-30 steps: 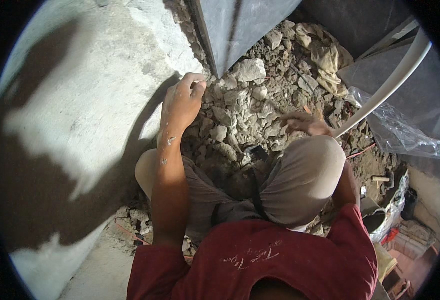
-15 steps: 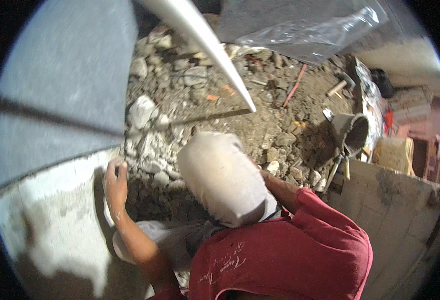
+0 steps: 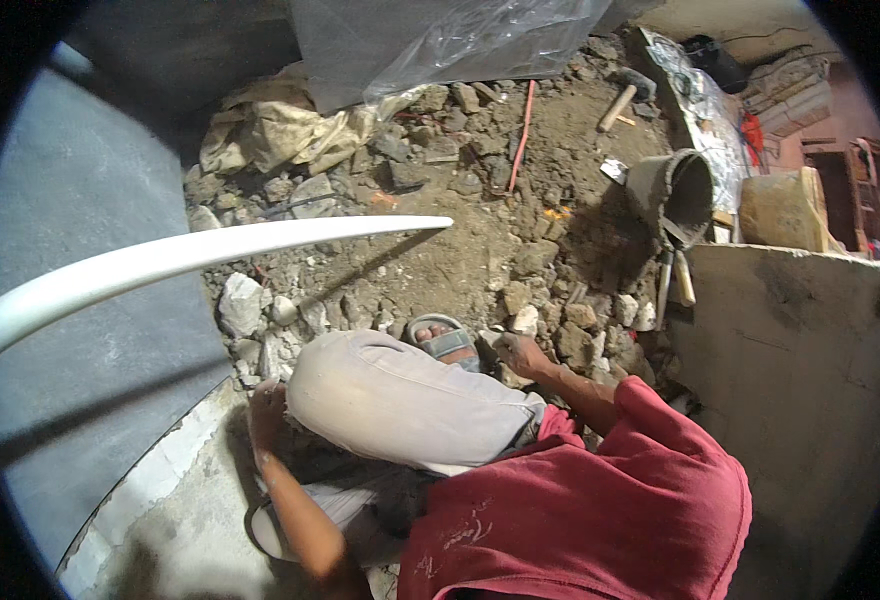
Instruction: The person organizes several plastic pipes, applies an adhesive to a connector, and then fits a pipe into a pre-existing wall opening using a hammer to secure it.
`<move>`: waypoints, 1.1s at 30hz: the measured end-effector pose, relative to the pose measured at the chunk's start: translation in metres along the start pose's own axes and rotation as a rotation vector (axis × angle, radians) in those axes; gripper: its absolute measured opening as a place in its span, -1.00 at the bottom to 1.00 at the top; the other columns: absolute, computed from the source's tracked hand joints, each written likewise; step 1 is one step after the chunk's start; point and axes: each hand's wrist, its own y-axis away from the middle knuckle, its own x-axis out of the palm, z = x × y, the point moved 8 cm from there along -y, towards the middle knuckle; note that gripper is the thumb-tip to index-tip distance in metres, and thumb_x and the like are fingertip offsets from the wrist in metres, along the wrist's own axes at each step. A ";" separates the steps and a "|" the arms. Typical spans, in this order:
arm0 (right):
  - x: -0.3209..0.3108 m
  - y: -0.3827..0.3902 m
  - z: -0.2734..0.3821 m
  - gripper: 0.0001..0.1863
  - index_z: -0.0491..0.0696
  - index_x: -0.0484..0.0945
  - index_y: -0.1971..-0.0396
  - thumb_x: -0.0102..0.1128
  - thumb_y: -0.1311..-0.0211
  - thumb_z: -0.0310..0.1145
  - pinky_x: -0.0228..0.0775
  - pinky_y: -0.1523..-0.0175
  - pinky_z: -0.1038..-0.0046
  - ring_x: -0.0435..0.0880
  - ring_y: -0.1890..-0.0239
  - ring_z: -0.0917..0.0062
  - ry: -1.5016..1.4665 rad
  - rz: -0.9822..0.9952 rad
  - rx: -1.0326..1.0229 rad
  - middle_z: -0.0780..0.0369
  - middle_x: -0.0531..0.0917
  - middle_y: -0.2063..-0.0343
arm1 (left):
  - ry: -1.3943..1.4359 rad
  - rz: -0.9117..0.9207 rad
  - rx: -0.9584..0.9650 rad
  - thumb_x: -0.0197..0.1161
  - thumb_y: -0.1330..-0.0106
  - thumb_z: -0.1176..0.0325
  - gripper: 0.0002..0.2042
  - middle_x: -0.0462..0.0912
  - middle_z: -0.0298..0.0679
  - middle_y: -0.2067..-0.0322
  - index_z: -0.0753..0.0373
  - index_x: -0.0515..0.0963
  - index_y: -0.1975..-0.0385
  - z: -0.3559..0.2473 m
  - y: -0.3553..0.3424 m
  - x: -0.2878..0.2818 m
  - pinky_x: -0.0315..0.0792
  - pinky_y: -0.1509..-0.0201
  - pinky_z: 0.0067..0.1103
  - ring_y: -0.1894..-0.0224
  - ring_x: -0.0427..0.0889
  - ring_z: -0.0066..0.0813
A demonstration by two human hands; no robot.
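Observation:
My left hand (image 3: 268,412) is in shadow at the low wall's edge, beside my bent knee in pale, dusty trousers (image 3: 410,400). Its fingers are mostly lost in shadow. Down among the stones to the right of my sandalled foot (image 3: 444,340) is my right hand (image 3: 522,355). Its fingers look curled in, and what they hold, if anything, is hidden. Broken stones and rubble (image 3: 545,290) lie around it. A white, curved, tapering bar (image 3: 210,245) crosses the view from the left, its tip over the dirt, with neither hand on it.
A grey bucket (image 3: 650,195) lies tipped on its side, tool handles (image 3: 675,280) below its mouth. Beyond are a hammer (image 3: 620,105), a red rod (image 3: 523,135), a crumpled sack (image 3: 280,130) and clear plastic sheeting (image 3: 490,40). Low concrete walls (image 3: 175,480) flank me.
My view has shifted, and the white bar now lies across the left instead of coming from the top. My right hand, hidden behind my knee before, now shows at the stones.

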 end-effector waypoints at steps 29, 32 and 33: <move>0.004 0.025 0.003 -0.76 -0.13 0.56 0.24 0.06 -0.12 -0.36 0.45 0.17 0.31 0.63 0.25 0.21 -0.054 0.057 0.172 0.06 0.64 0.32 | 0.552 0.046 -0.421 0.03 -0.22 0.48 -0.77 0.59 -0.14 0.32 0.41 0.44 0.15 -0.097 -0.037 -0.027 0.43 0.18 -0.52 0.31 0.55 -0.44; 0.010 0.023 -0.005 -0.77 -0.11 0.56 0.26 0.05 -0.11 -0.36 0.45 0.18 0.31 0.63 0.27 0.22 -0.076 0.039 0.169 0.07 0.64 0.35 | 0.584 -0.023 -0.417 0.03 -0.23 0.45 -0.77 0.59 -0.15 0.33 0.40 0.45 0.16 -0.110 -0.030 -0.029 0.44 0.19 -0.53 0.32 0.55 -0.45; 0.008 0.022 -0.006 -0.78 -0.11 0.56 0.27 0.05 -0.11 -0.36 0.45 0.20 0.31 0.63 0.28 0.23 -0.071 0.000 0.121 0.08 0.64 0.36 | 0.536 -0.052 -0.385 0.03 -0.23 0.44 -0.77 0.59 -0.15 0.33 0.40 0.45 0.16 -0.114 -0.029 -0.033 0.44 0.20 -0.53 0.32 0.55 -0.46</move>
